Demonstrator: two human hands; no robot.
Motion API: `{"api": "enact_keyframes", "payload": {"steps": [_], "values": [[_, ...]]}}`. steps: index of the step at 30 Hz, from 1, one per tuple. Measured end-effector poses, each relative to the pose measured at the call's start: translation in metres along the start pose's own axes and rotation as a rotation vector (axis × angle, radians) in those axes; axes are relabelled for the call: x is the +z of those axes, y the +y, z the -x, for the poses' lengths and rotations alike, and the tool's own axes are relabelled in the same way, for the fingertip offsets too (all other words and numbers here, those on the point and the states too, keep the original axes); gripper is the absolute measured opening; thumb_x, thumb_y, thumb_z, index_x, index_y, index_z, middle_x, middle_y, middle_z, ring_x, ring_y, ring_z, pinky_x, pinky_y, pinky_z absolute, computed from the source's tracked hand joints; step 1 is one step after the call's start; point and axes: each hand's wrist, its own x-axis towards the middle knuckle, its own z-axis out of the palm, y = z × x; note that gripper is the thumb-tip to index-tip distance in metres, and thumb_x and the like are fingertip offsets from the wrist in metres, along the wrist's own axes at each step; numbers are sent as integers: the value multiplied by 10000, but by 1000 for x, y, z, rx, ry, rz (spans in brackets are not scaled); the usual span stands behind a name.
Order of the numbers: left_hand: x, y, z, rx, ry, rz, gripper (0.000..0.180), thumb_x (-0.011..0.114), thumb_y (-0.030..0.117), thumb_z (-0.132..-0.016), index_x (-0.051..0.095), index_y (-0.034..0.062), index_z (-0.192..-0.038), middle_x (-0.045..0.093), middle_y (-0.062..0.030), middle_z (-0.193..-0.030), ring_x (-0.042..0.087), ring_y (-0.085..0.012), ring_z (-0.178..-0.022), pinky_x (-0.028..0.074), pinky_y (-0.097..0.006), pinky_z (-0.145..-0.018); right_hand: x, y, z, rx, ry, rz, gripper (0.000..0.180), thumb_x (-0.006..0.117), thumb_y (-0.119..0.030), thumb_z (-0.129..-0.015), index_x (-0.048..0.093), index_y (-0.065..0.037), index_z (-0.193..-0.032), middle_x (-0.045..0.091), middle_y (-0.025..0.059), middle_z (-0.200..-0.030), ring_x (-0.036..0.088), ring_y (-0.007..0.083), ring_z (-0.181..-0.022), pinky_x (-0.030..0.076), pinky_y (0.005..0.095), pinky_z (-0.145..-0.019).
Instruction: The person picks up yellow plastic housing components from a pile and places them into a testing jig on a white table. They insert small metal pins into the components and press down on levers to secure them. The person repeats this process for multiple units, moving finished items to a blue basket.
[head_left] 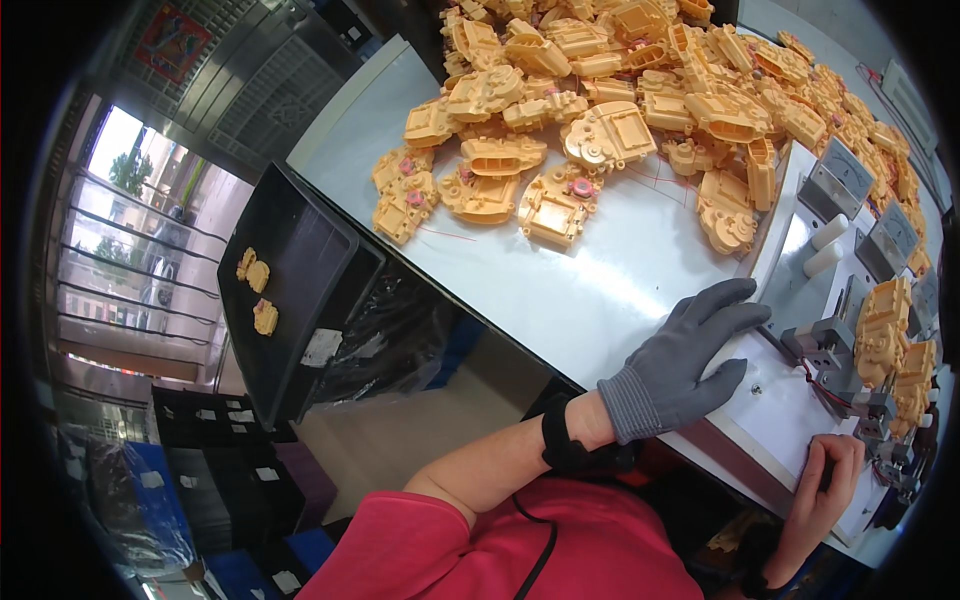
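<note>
My left hand point(690, 360), in a grey glove with a black strap at the wrist, has its fingers spread and holds nothing. Its fingertips reach over the near edge of a test fixture point(755, 400) with a white base plate. At the lower right, my bare right hand point(832, 478) rests by that plate with fingers curled in toward the thumb; whatever they close on is hidden. Beyond it, two yellow plastic housings point(882, 330) sit upright in the fixture's metal clamps point(828, 345), with thin wires below.
A large heap of yellow housings point(620, 60) covers the table's far side, several lying singly on the white tabletop point(480, 265). Square panel meters point(838, 178) and white posts point(825, 258) stand on the fixture. A black bin point(300, 235) at left holds a few yellow parts.
</note>
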Motion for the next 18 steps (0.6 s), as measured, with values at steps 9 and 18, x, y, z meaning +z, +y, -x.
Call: {"api": "enact_keyframes", "payload": {"steps": [9, 18], "values": [[3, 0, -1, -9, 4, 1, 536, 617, 145, -898, 497, 108, -1420, 363, -197, -1519, 350, -391, -1420, 331, -451, -1159, -1, 5, 0, 2, 6, -13, 40, 605, 35, -897, 585, 27, -931, 505, 123, -896, 524, 264, -856, 420, 333, -782], [0, 5, 4, -11, 0, -1, 544, 619, 140, -896, 492, 106, -1424, 370, -197, -1518, 348, -393, -1422, 332, -449, -1157, -4, 1, 4, -3, -1, 10, 56, 622, 41, -882, 596, 23, -929, 523, 131, -904, 538, 280, -873, 426, 335, -799]]}}
